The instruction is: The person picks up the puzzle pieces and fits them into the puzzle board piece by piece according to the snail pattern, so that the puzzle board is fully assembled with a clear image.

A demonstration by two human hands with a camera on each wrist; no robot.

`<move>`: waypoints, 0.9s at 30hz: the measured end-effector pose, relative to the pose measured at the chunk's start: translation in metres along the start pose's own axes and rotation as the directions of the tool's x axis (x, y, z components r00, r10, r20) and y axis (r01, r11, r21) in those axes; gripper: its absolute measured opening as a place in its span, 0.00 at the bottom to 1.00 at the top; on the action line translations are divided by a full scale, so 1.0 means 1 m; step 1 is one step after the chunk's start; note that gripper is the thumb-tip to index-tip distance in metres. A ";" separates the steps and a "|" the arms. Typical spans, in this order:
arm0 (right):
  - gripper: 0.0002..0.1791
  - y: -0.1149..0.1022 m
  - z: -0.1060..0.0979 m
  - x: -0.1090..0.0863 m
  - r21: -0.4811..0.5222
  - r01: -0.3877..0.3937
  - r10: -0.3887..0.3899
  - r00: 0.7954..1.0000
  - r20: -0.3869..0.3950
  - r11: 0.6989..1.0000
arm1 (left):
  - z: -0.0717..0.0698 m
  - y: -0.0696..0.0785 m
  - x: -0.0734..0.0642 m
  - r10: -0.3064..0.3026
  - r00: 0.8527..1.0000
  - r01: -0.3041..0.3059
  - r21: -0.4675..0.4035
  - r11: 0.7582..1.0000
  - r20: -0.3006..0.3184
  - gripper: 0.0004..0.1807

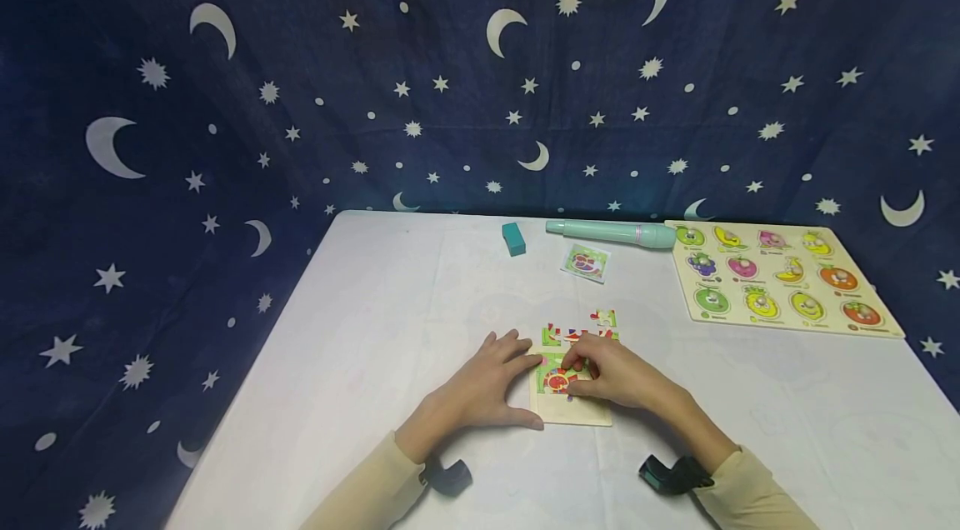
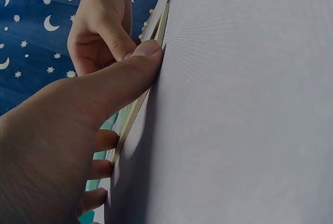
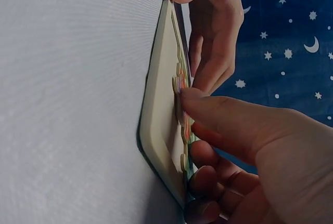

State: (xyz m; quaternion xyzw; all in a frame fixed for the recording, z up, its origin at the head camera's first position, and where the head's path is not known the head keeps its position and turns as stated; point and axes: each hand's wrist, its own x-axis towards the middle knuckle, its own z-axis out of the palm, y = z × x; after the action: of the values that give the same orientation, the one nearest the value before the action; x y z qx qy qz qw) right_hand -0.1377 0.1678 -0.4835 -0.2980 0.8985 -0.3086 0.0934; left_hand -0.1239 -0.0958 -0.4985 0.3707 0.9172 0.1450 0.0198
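Note:
A small wooden puzzle tray (image 1: 573,411) lies on the table, its far part filled with green and red jigsaw pieces (image 1: 555,381). My left hand (image 1: 483,384) rests along the tray's left edge, fingers spread and thumb at the near corner. Over the tray's right side, my right hand (image 1: 618,372) pinches a puzzle piece (image 3: 179,99) between curled fingers and thumb, at the edge of the fitted pieces. Its picture is mostly hidden by the fingers. Just beyond the tray lie several loose jigsaw pieces (image 1: 552,337), partly covered by the right hand.
Farther back are a small picture card (image 1: 587,262), a teal block (image 1: 513,239) and a mint-green pen-like tube (image 1: 615,233). A wooden fruit board (image 1: 780,305) lies at the back right. A dark starry cloth (image 1: 450,97) hangs behind the white table (image 1: 360,313).

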 end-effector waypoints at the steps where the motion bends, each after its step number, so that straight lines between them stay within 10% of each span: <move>1: 0.13 0.000 0.000 0.000 -0.008 -0.004 0.004 1.000 0.000 1.000 | 0.000 0.000 0.000 -0.001 1.000 0.001 -0.001 1.000 0.001 0.49; 15: 0.11 0.001 0.000 0.000 -0.003 -0.006 0.006 1.000 -0.026 1.000 | -0.001 0.001 0.000 0.004 1.000 -0.004 -0.006 1.000 0.002 0.49; 27: 0.12 0.013 -0.011 0.004 0.021 -0.111 0.114 0.974 -0.196 0.994 | 0.001 -0.001 0.000 0.013 1.000 -0.013 0.000 1.000 -0.005 0.49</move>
State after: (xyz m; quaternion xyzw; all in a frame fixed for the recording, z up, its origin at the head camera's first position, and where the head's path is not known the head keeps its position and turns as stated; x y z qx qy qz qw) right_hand -0.1511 0.1797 -0.4827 -0.2142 0.9171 -0.3354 0.0229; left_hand -0.1242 -0.0962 -0.4994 0.3764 0.9147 0.1464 0.0164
